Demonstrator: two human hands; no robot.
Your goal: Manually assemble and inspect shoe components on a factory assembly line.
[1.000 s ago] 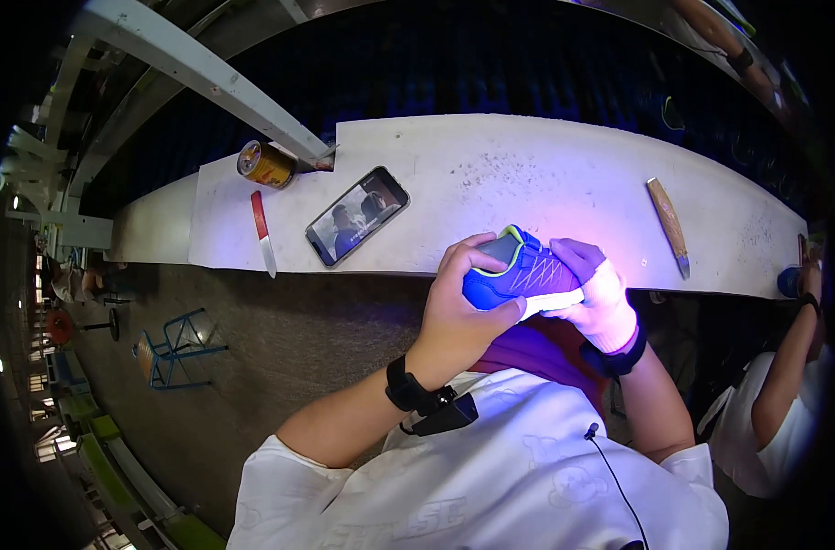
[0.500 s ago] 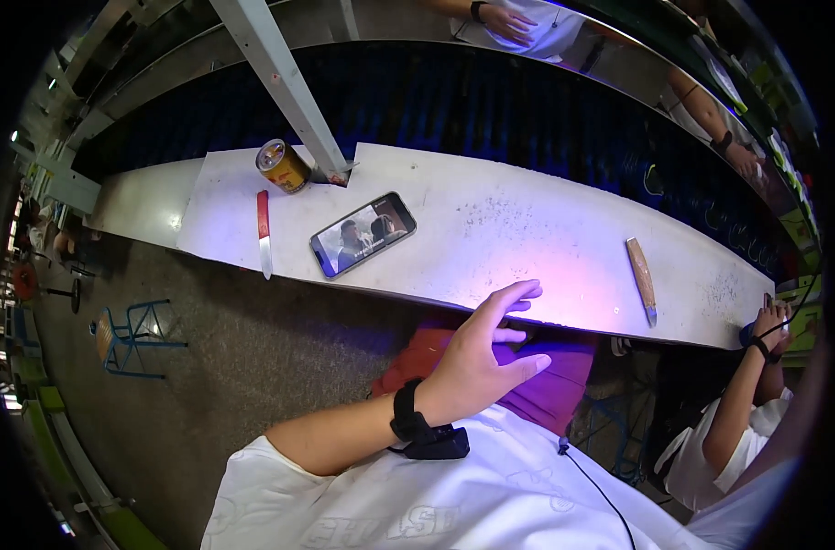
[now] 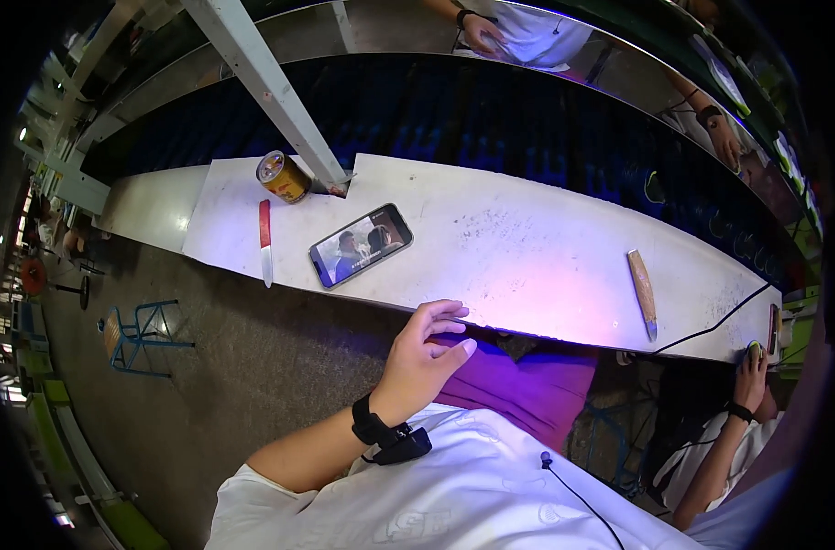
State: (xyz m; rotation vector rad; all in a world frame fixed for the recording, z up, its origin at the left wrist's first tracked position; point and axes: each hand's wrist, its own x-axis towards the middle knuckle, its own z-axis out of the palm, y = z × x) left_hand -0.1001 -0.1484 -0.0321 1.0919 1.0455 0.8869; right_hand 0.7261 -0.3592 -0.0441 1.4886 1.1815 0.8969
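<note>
White short-sleeved shirt [image 3: 454,486] with faint grey lettering, thin black clip-on mic cable [image 3: 573,495] down the front, black chunky wristband [image 3: 385,433] on left wrist, purple trousers [image 3: 527,385].

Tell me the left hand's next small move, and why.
Probably a short reach forward onto the white bench: the left hand is open and holds nothing, its fingertips at the bench's near edge. The right hand is out of view.

2 knives [image 3: 265,242] (1 red-handled, 1 wooden [image 3: 643,293]), 1 phone [image 3: 361,245], 1 can [image 3: 283,177].
</note>
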